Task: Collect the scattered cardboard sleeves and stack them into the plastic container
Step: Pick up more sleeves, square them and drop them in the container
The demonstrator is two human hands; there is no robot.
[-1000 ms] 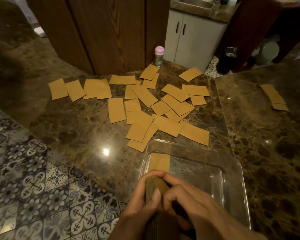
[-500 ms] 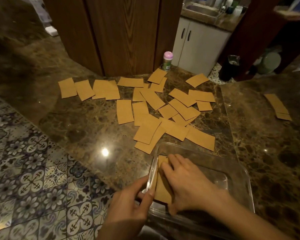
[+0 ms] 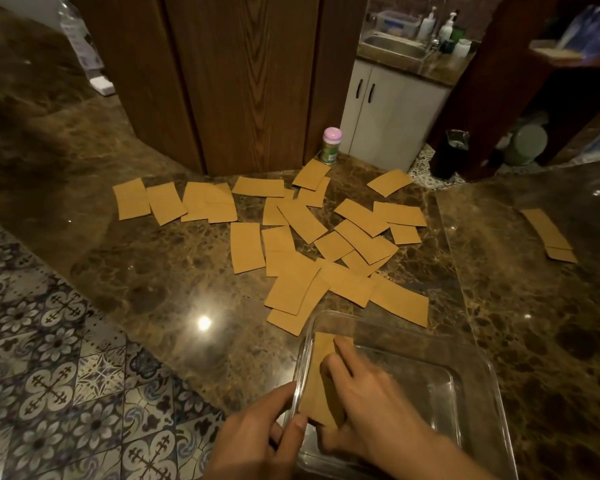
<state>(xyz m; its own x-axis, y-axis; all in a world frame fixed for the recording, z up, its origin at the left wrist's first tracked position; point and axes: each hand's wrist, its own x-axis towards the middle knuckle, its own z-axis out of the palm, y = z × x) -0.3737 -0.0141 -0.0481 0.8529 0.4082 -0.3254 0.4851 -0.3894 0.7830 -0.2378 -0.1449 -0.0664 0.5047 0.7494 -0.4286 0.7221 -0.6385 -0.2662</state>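
A clear plastic container [image 3: 478, 368] sits on the marble counter near its front edge. A stack of brown cardboard sleeves [image 3: 321, 379] lies along the container's left wall. My right hand [image 3: 364, 396] rests flat on that stack, fingers pressing it down. My left hand [image 3: 260, 441] grips the container's left rim, thumb touching the stack's near end. Several more sleeves [image 3: 295, 282] lie scattered and overlapping across the counter beyond the container, and two sleeves [image 3: 548, 230] lie apart at the far right.
A small jar with a pink lid [image 3: 330, 145] stands at the back of the counter by a wooden cabinet [image 3: 239, 81]. The counter's edge runs diagonally at left, with patterned floor tiles [image 3: 49, 375] below. A seam divides the counter at right.
The stack, held up in both hands a second ago, has gone down into the container's left side. My right hand has flattened on it and my left hand has shifted to the rim.
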